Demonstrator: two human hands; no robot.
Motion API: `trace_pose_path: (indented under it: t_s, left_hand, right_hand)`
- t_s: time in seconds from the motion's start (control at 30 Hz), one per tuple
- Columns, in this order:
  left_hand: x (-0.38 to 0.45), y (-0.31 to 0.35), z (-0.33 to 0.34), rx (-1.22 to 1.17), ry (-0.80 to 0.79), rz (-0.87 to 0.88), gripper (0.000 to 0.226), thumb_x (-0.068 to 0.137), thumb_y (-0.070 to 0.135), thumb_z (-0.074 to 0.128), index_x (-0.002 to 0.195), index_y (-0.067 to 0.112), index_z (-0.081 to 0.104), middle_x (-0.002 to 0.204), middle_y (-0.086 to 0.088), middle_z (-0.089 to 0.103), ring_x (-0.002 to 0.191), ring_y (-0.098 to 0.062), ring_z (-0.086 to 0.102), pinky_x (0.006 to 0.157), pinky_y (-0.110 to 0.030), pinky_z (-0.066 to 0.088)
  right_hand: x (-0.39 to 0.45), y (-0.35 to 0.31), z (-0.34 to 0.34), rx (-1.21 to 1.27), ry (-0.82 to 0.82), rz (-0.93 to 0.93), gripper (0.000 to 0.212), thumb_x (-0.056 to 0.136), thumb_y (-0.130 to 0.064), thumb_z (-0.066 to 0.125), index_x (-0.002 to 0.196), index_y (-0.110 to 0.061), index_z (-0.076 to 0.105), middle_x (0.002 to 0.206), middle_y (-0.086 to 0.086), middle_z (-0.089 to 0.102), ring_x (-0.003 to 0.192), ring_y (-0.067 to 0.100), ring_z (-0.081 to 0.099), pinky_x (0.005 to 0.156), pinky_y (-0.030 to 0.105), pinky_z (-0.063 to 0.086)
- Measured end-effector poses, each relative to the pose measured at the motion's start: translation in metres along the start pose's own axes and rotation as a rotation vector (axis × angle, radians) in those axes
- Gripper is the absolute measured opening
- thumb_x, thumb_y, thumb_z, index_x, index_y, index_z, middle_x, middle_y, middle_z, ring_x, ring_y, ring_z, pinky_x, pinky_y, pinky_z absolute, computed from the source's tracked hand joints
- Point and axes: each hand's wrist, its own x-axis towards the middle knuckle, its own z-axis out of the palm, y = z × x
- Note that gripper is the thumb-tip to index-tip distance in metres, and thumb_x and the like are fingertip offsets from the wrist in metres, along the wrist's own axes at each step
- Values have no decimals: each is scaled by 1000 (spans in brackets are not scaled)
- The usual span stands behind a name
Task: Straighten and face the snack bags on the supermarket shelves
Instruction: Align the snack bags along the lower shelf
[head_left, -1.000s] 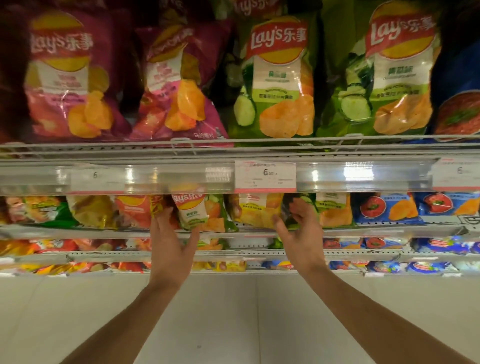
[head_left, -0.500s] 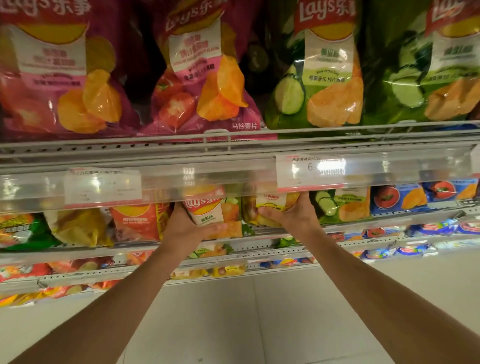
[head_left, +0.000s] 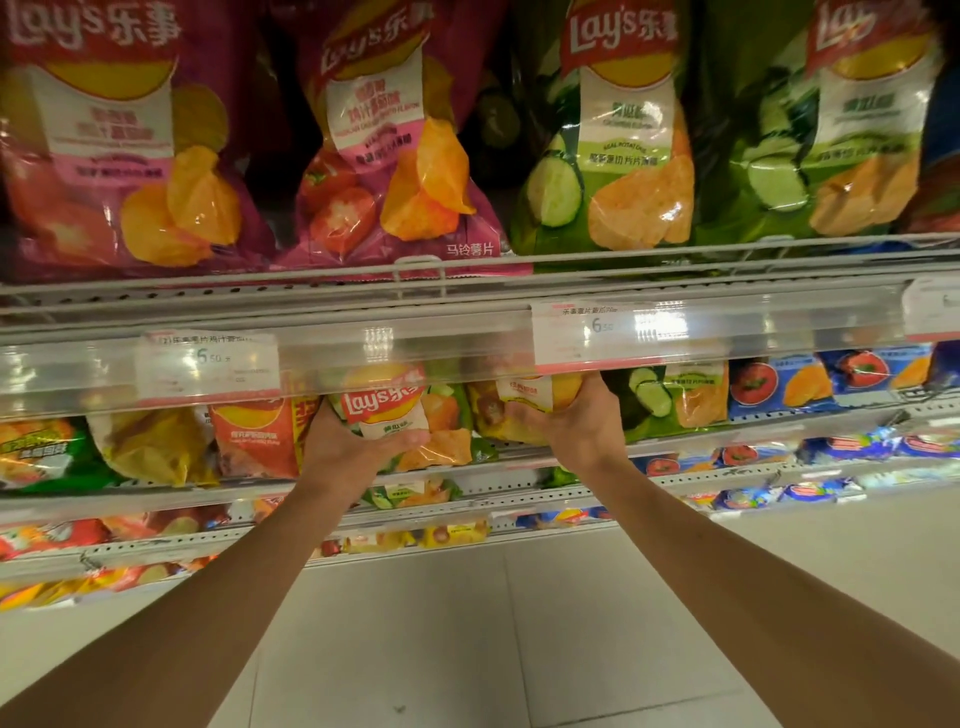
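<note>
Gripping two bags on the second shelf (head_left: 519, 457): left hand (head_left: 348, 452) curled round a green Lay's bag (head_left: 400, 421), right hand (head_left: 582, 426) clasping the adjacent yellow bag (head_left: 519, 405), just under the price rail (head_left: 415, 348).

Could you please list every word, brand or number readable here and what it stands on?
"Lay's 乐事": top-shelf purple bag and green bag
"马铃薯片": tilted purple bag
"Lay's": bag gripped by the left hand
"6": price tag
"6 50": price tag
Flavour print and the right hand's bag: too blurred.
</note>
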Motion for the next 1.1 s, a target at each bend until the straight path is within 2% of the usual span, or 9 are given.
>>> trace_pose_path:
  t_s: [0.17, 0.23, 0.37, 0.57, 0.67, 0.77, 0.87, 0.97, 1.1]
  left_hand:
    - [-3, 0, -4, 18, 40, -31, 75, 51, 35, 95, 118, 22, 63, 94, 13, 68, 86, 0, 60, 79, -22, 43]
    - [-4, 0, -4, 18, 49, -40, 74, 51, 35, 95, 117, 21, 64, 94, 11, 68, 88, -4, 62, 73, -20, 43]
    - [-6, 2, -1, 39, 65, -54, 72, 52, 33, 96, 116, 19, 65, 104, 1, 72, 100, -18, 66, 90, -36, 51]
    - [-8, 18, 22, 95, 53, -33, 57, 56, 32, 95, 102, 26, 62, 91, 8, 69, 84, -9, 61, 87, -31, 47]
    - [-10, 33, 45, 111, -5, -14, 51, 57, 32, 95, 96, 28, 62, 95, 6, 70, 97, -16, 64, 94, -33, 48]
    - [-16, 48, 75, 137, -18, 11, 63, 59, 38, 94, 110, 19, 62, 115, 3, 67, 109, -17, 60, 103, -35, 44]
    - [-23, 58, 105, 59, -99, 40, 60, 64, 31, 92, 114, 28, 60, 113, 8, 63, 104, -10, 55, 97, -29, 41]
    - [-23, 65, 130, 14, -136, 9, 61, 67, 29, 91, 119, 25, 60, 120, 5, 65, 110, -14, 58, 102, -31, 43]
    - [-20, 66, 152, 21, -143, -35, 49, 71, 36, 88, 113, 27, 64, 104, 11, 62, 91, -6, 56, 89, -27, 41]
  right_hand:
    - [-11, -4, -8, -17, 40, -44, 85, 69, -44, 91, 138, -23, 46, 119, -6, 68, 106, 17, 67, 89, 37, 60]
    - [-16, -3, -14, 10, 43, -55, 89, 69, -43, 91, 141, -25, 42, 118, -9, 67, 103, 14, 65, 88, 34, 59]
    - [-22, 4, -32, 74, 40, -28, 76, 67, -41, 92, 126, -29, 46, 105, -17, 64, 97, 12, 66, 85, 36, 61]
    - [-34, 28, -72, 202, -13, 7, 76, 69, -31, 93, 133, -20, 53, 117, -4, 71, 107, 18, 69, 89, 42, 61]
    - [-42, 43, -94, 284, -16, 25, 75, 71, -24, 92, 135, -21, 52, 119, -2, 71, 109, 21, 69, 90, 46, 61]
    - [-46, 59, -115, 335, 6, 46, 69, 70, -20, 91, 129, -27, 55, 113, -10, 73, 103, 14, 71, 82, 34, 63]
    - [-46, 73, -136, 363, 41, 78, 66, 69, -20, 92, 125, -31, 58, 108, -12, 73, 96, 9, 73, 70, 23, 61]
    - [-45, 84, -152, 394, 42, 106, 69, 69, -18, 91, 128, -29, 57, 105, -14, 72, 89, 1, 72, 62, 13, 56]
    - [-45, 93, -167, 416, 25, 119, 66, 60, -26, 91, 117, -36, 58, 90, -22, 74, 83, -11, 68, 57, 8, 51]
